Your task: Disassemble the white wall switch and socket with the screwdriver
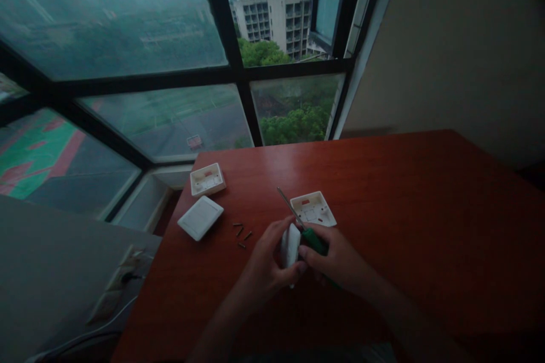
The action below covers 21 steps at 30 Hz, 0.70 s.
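Note:
My left hand (272,258) is closed around a white wall plate (290,246), which it holds up on edge above the table. In my right hand (340,255) is a screwdriver (314,240) with a green handle, its metal shaft slanting up and to the left, away from the plate. The right thumb and fingers also come up against the plate's right side. Just beyond my hands lies an open white mounting box (314,209), partly covered by the right hand. Several small screws (240,231) are scattered to the left of my left hand.
On the left of the reddish wooden table (404,193) lie a second white mounting box (208,180) and another white wall plate (200,218). A dark-framed window (170,76) stands behind. Below the left edge, a plug with cables sits in a wall socket (121,278).

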Motion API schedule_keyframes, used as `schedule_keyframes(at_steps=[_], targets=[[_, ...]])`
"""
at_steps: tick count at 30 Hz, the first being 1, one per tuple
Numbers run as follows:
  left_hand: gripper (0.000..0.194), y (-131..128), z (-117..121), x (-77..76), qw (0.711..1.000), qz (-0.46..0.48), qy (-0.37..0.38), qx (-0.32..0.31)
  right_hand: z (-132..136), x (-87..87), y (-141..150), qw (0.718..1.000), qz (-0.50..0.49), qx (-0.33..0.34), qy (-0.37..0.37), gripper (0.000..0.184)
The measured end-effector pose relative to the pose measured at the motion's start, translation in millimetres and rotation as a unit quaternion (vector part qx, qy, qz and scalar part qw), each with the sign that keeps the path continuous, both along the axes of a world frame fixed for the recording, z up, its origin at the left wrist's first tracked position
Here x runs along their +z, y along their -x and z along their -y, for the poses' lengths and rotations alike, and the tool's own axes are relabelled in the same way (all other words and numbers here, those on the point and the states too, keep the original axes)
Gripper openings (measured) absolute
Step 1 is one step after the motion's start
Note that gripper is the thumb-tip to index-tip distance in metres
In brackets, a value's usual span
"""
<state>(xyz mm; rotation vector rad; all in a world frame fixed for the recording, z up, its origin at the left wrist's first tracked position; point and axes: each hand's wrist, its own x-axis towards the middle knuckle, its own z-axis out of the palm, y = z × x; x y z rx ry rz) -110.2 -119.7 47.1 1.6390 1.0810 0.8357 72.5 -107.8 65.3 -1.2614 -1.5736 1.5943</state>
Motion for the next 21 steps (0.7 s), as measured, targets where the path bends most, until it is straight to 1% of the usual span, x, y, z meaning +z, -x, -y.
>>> schedule_keyframes(at_steps=[2,5,7,11,14,18,21], targets=[[0.068,-0.8,1.1,-1.5,1.000,0.001,-0.005,0.000,0.0,0.5,-0.7,0.999,0.014,0.004,-0.028,0.041],[0.066,-3.1,3.1,-4.5,1.000,-0.001,-0.021,0.005,0.1,1.0,-2.0,0.998,0.048,0.011,-0.049,0.051],[0.066,-4.5,4.2,-6.8,0.999,-0.009,-0.032,0.008,0.4,1.2,-2.6,0.996,0.064,0.024,-0.065,0.054],[0.066,-5.2,5.6,-12.2,0.999,-0.025,-0.047,0.009,1.5,4.7,-1.4,0.992,0.066,0.053,-0.094,0.052],[0.069,-5.1,5.7,-14.9,0.998,-0.016,-0.057,0.011,2.2,9.2,1.2,0.989,0.079,0.059,-0.106,0.048],[0.075,-6.7,4.0,-13.6,0.998,-0.026,-0.062,0.010,3.1,11.7,2.9,0.986,0.093,0.063,-0.119,0.040],[0.073,-8.4,3.1,-12.7,0.998,-0.024,-0.064,0.008,4.3,9.4,3.9,0.984,0.096,0.053,-0.141,0.043]])
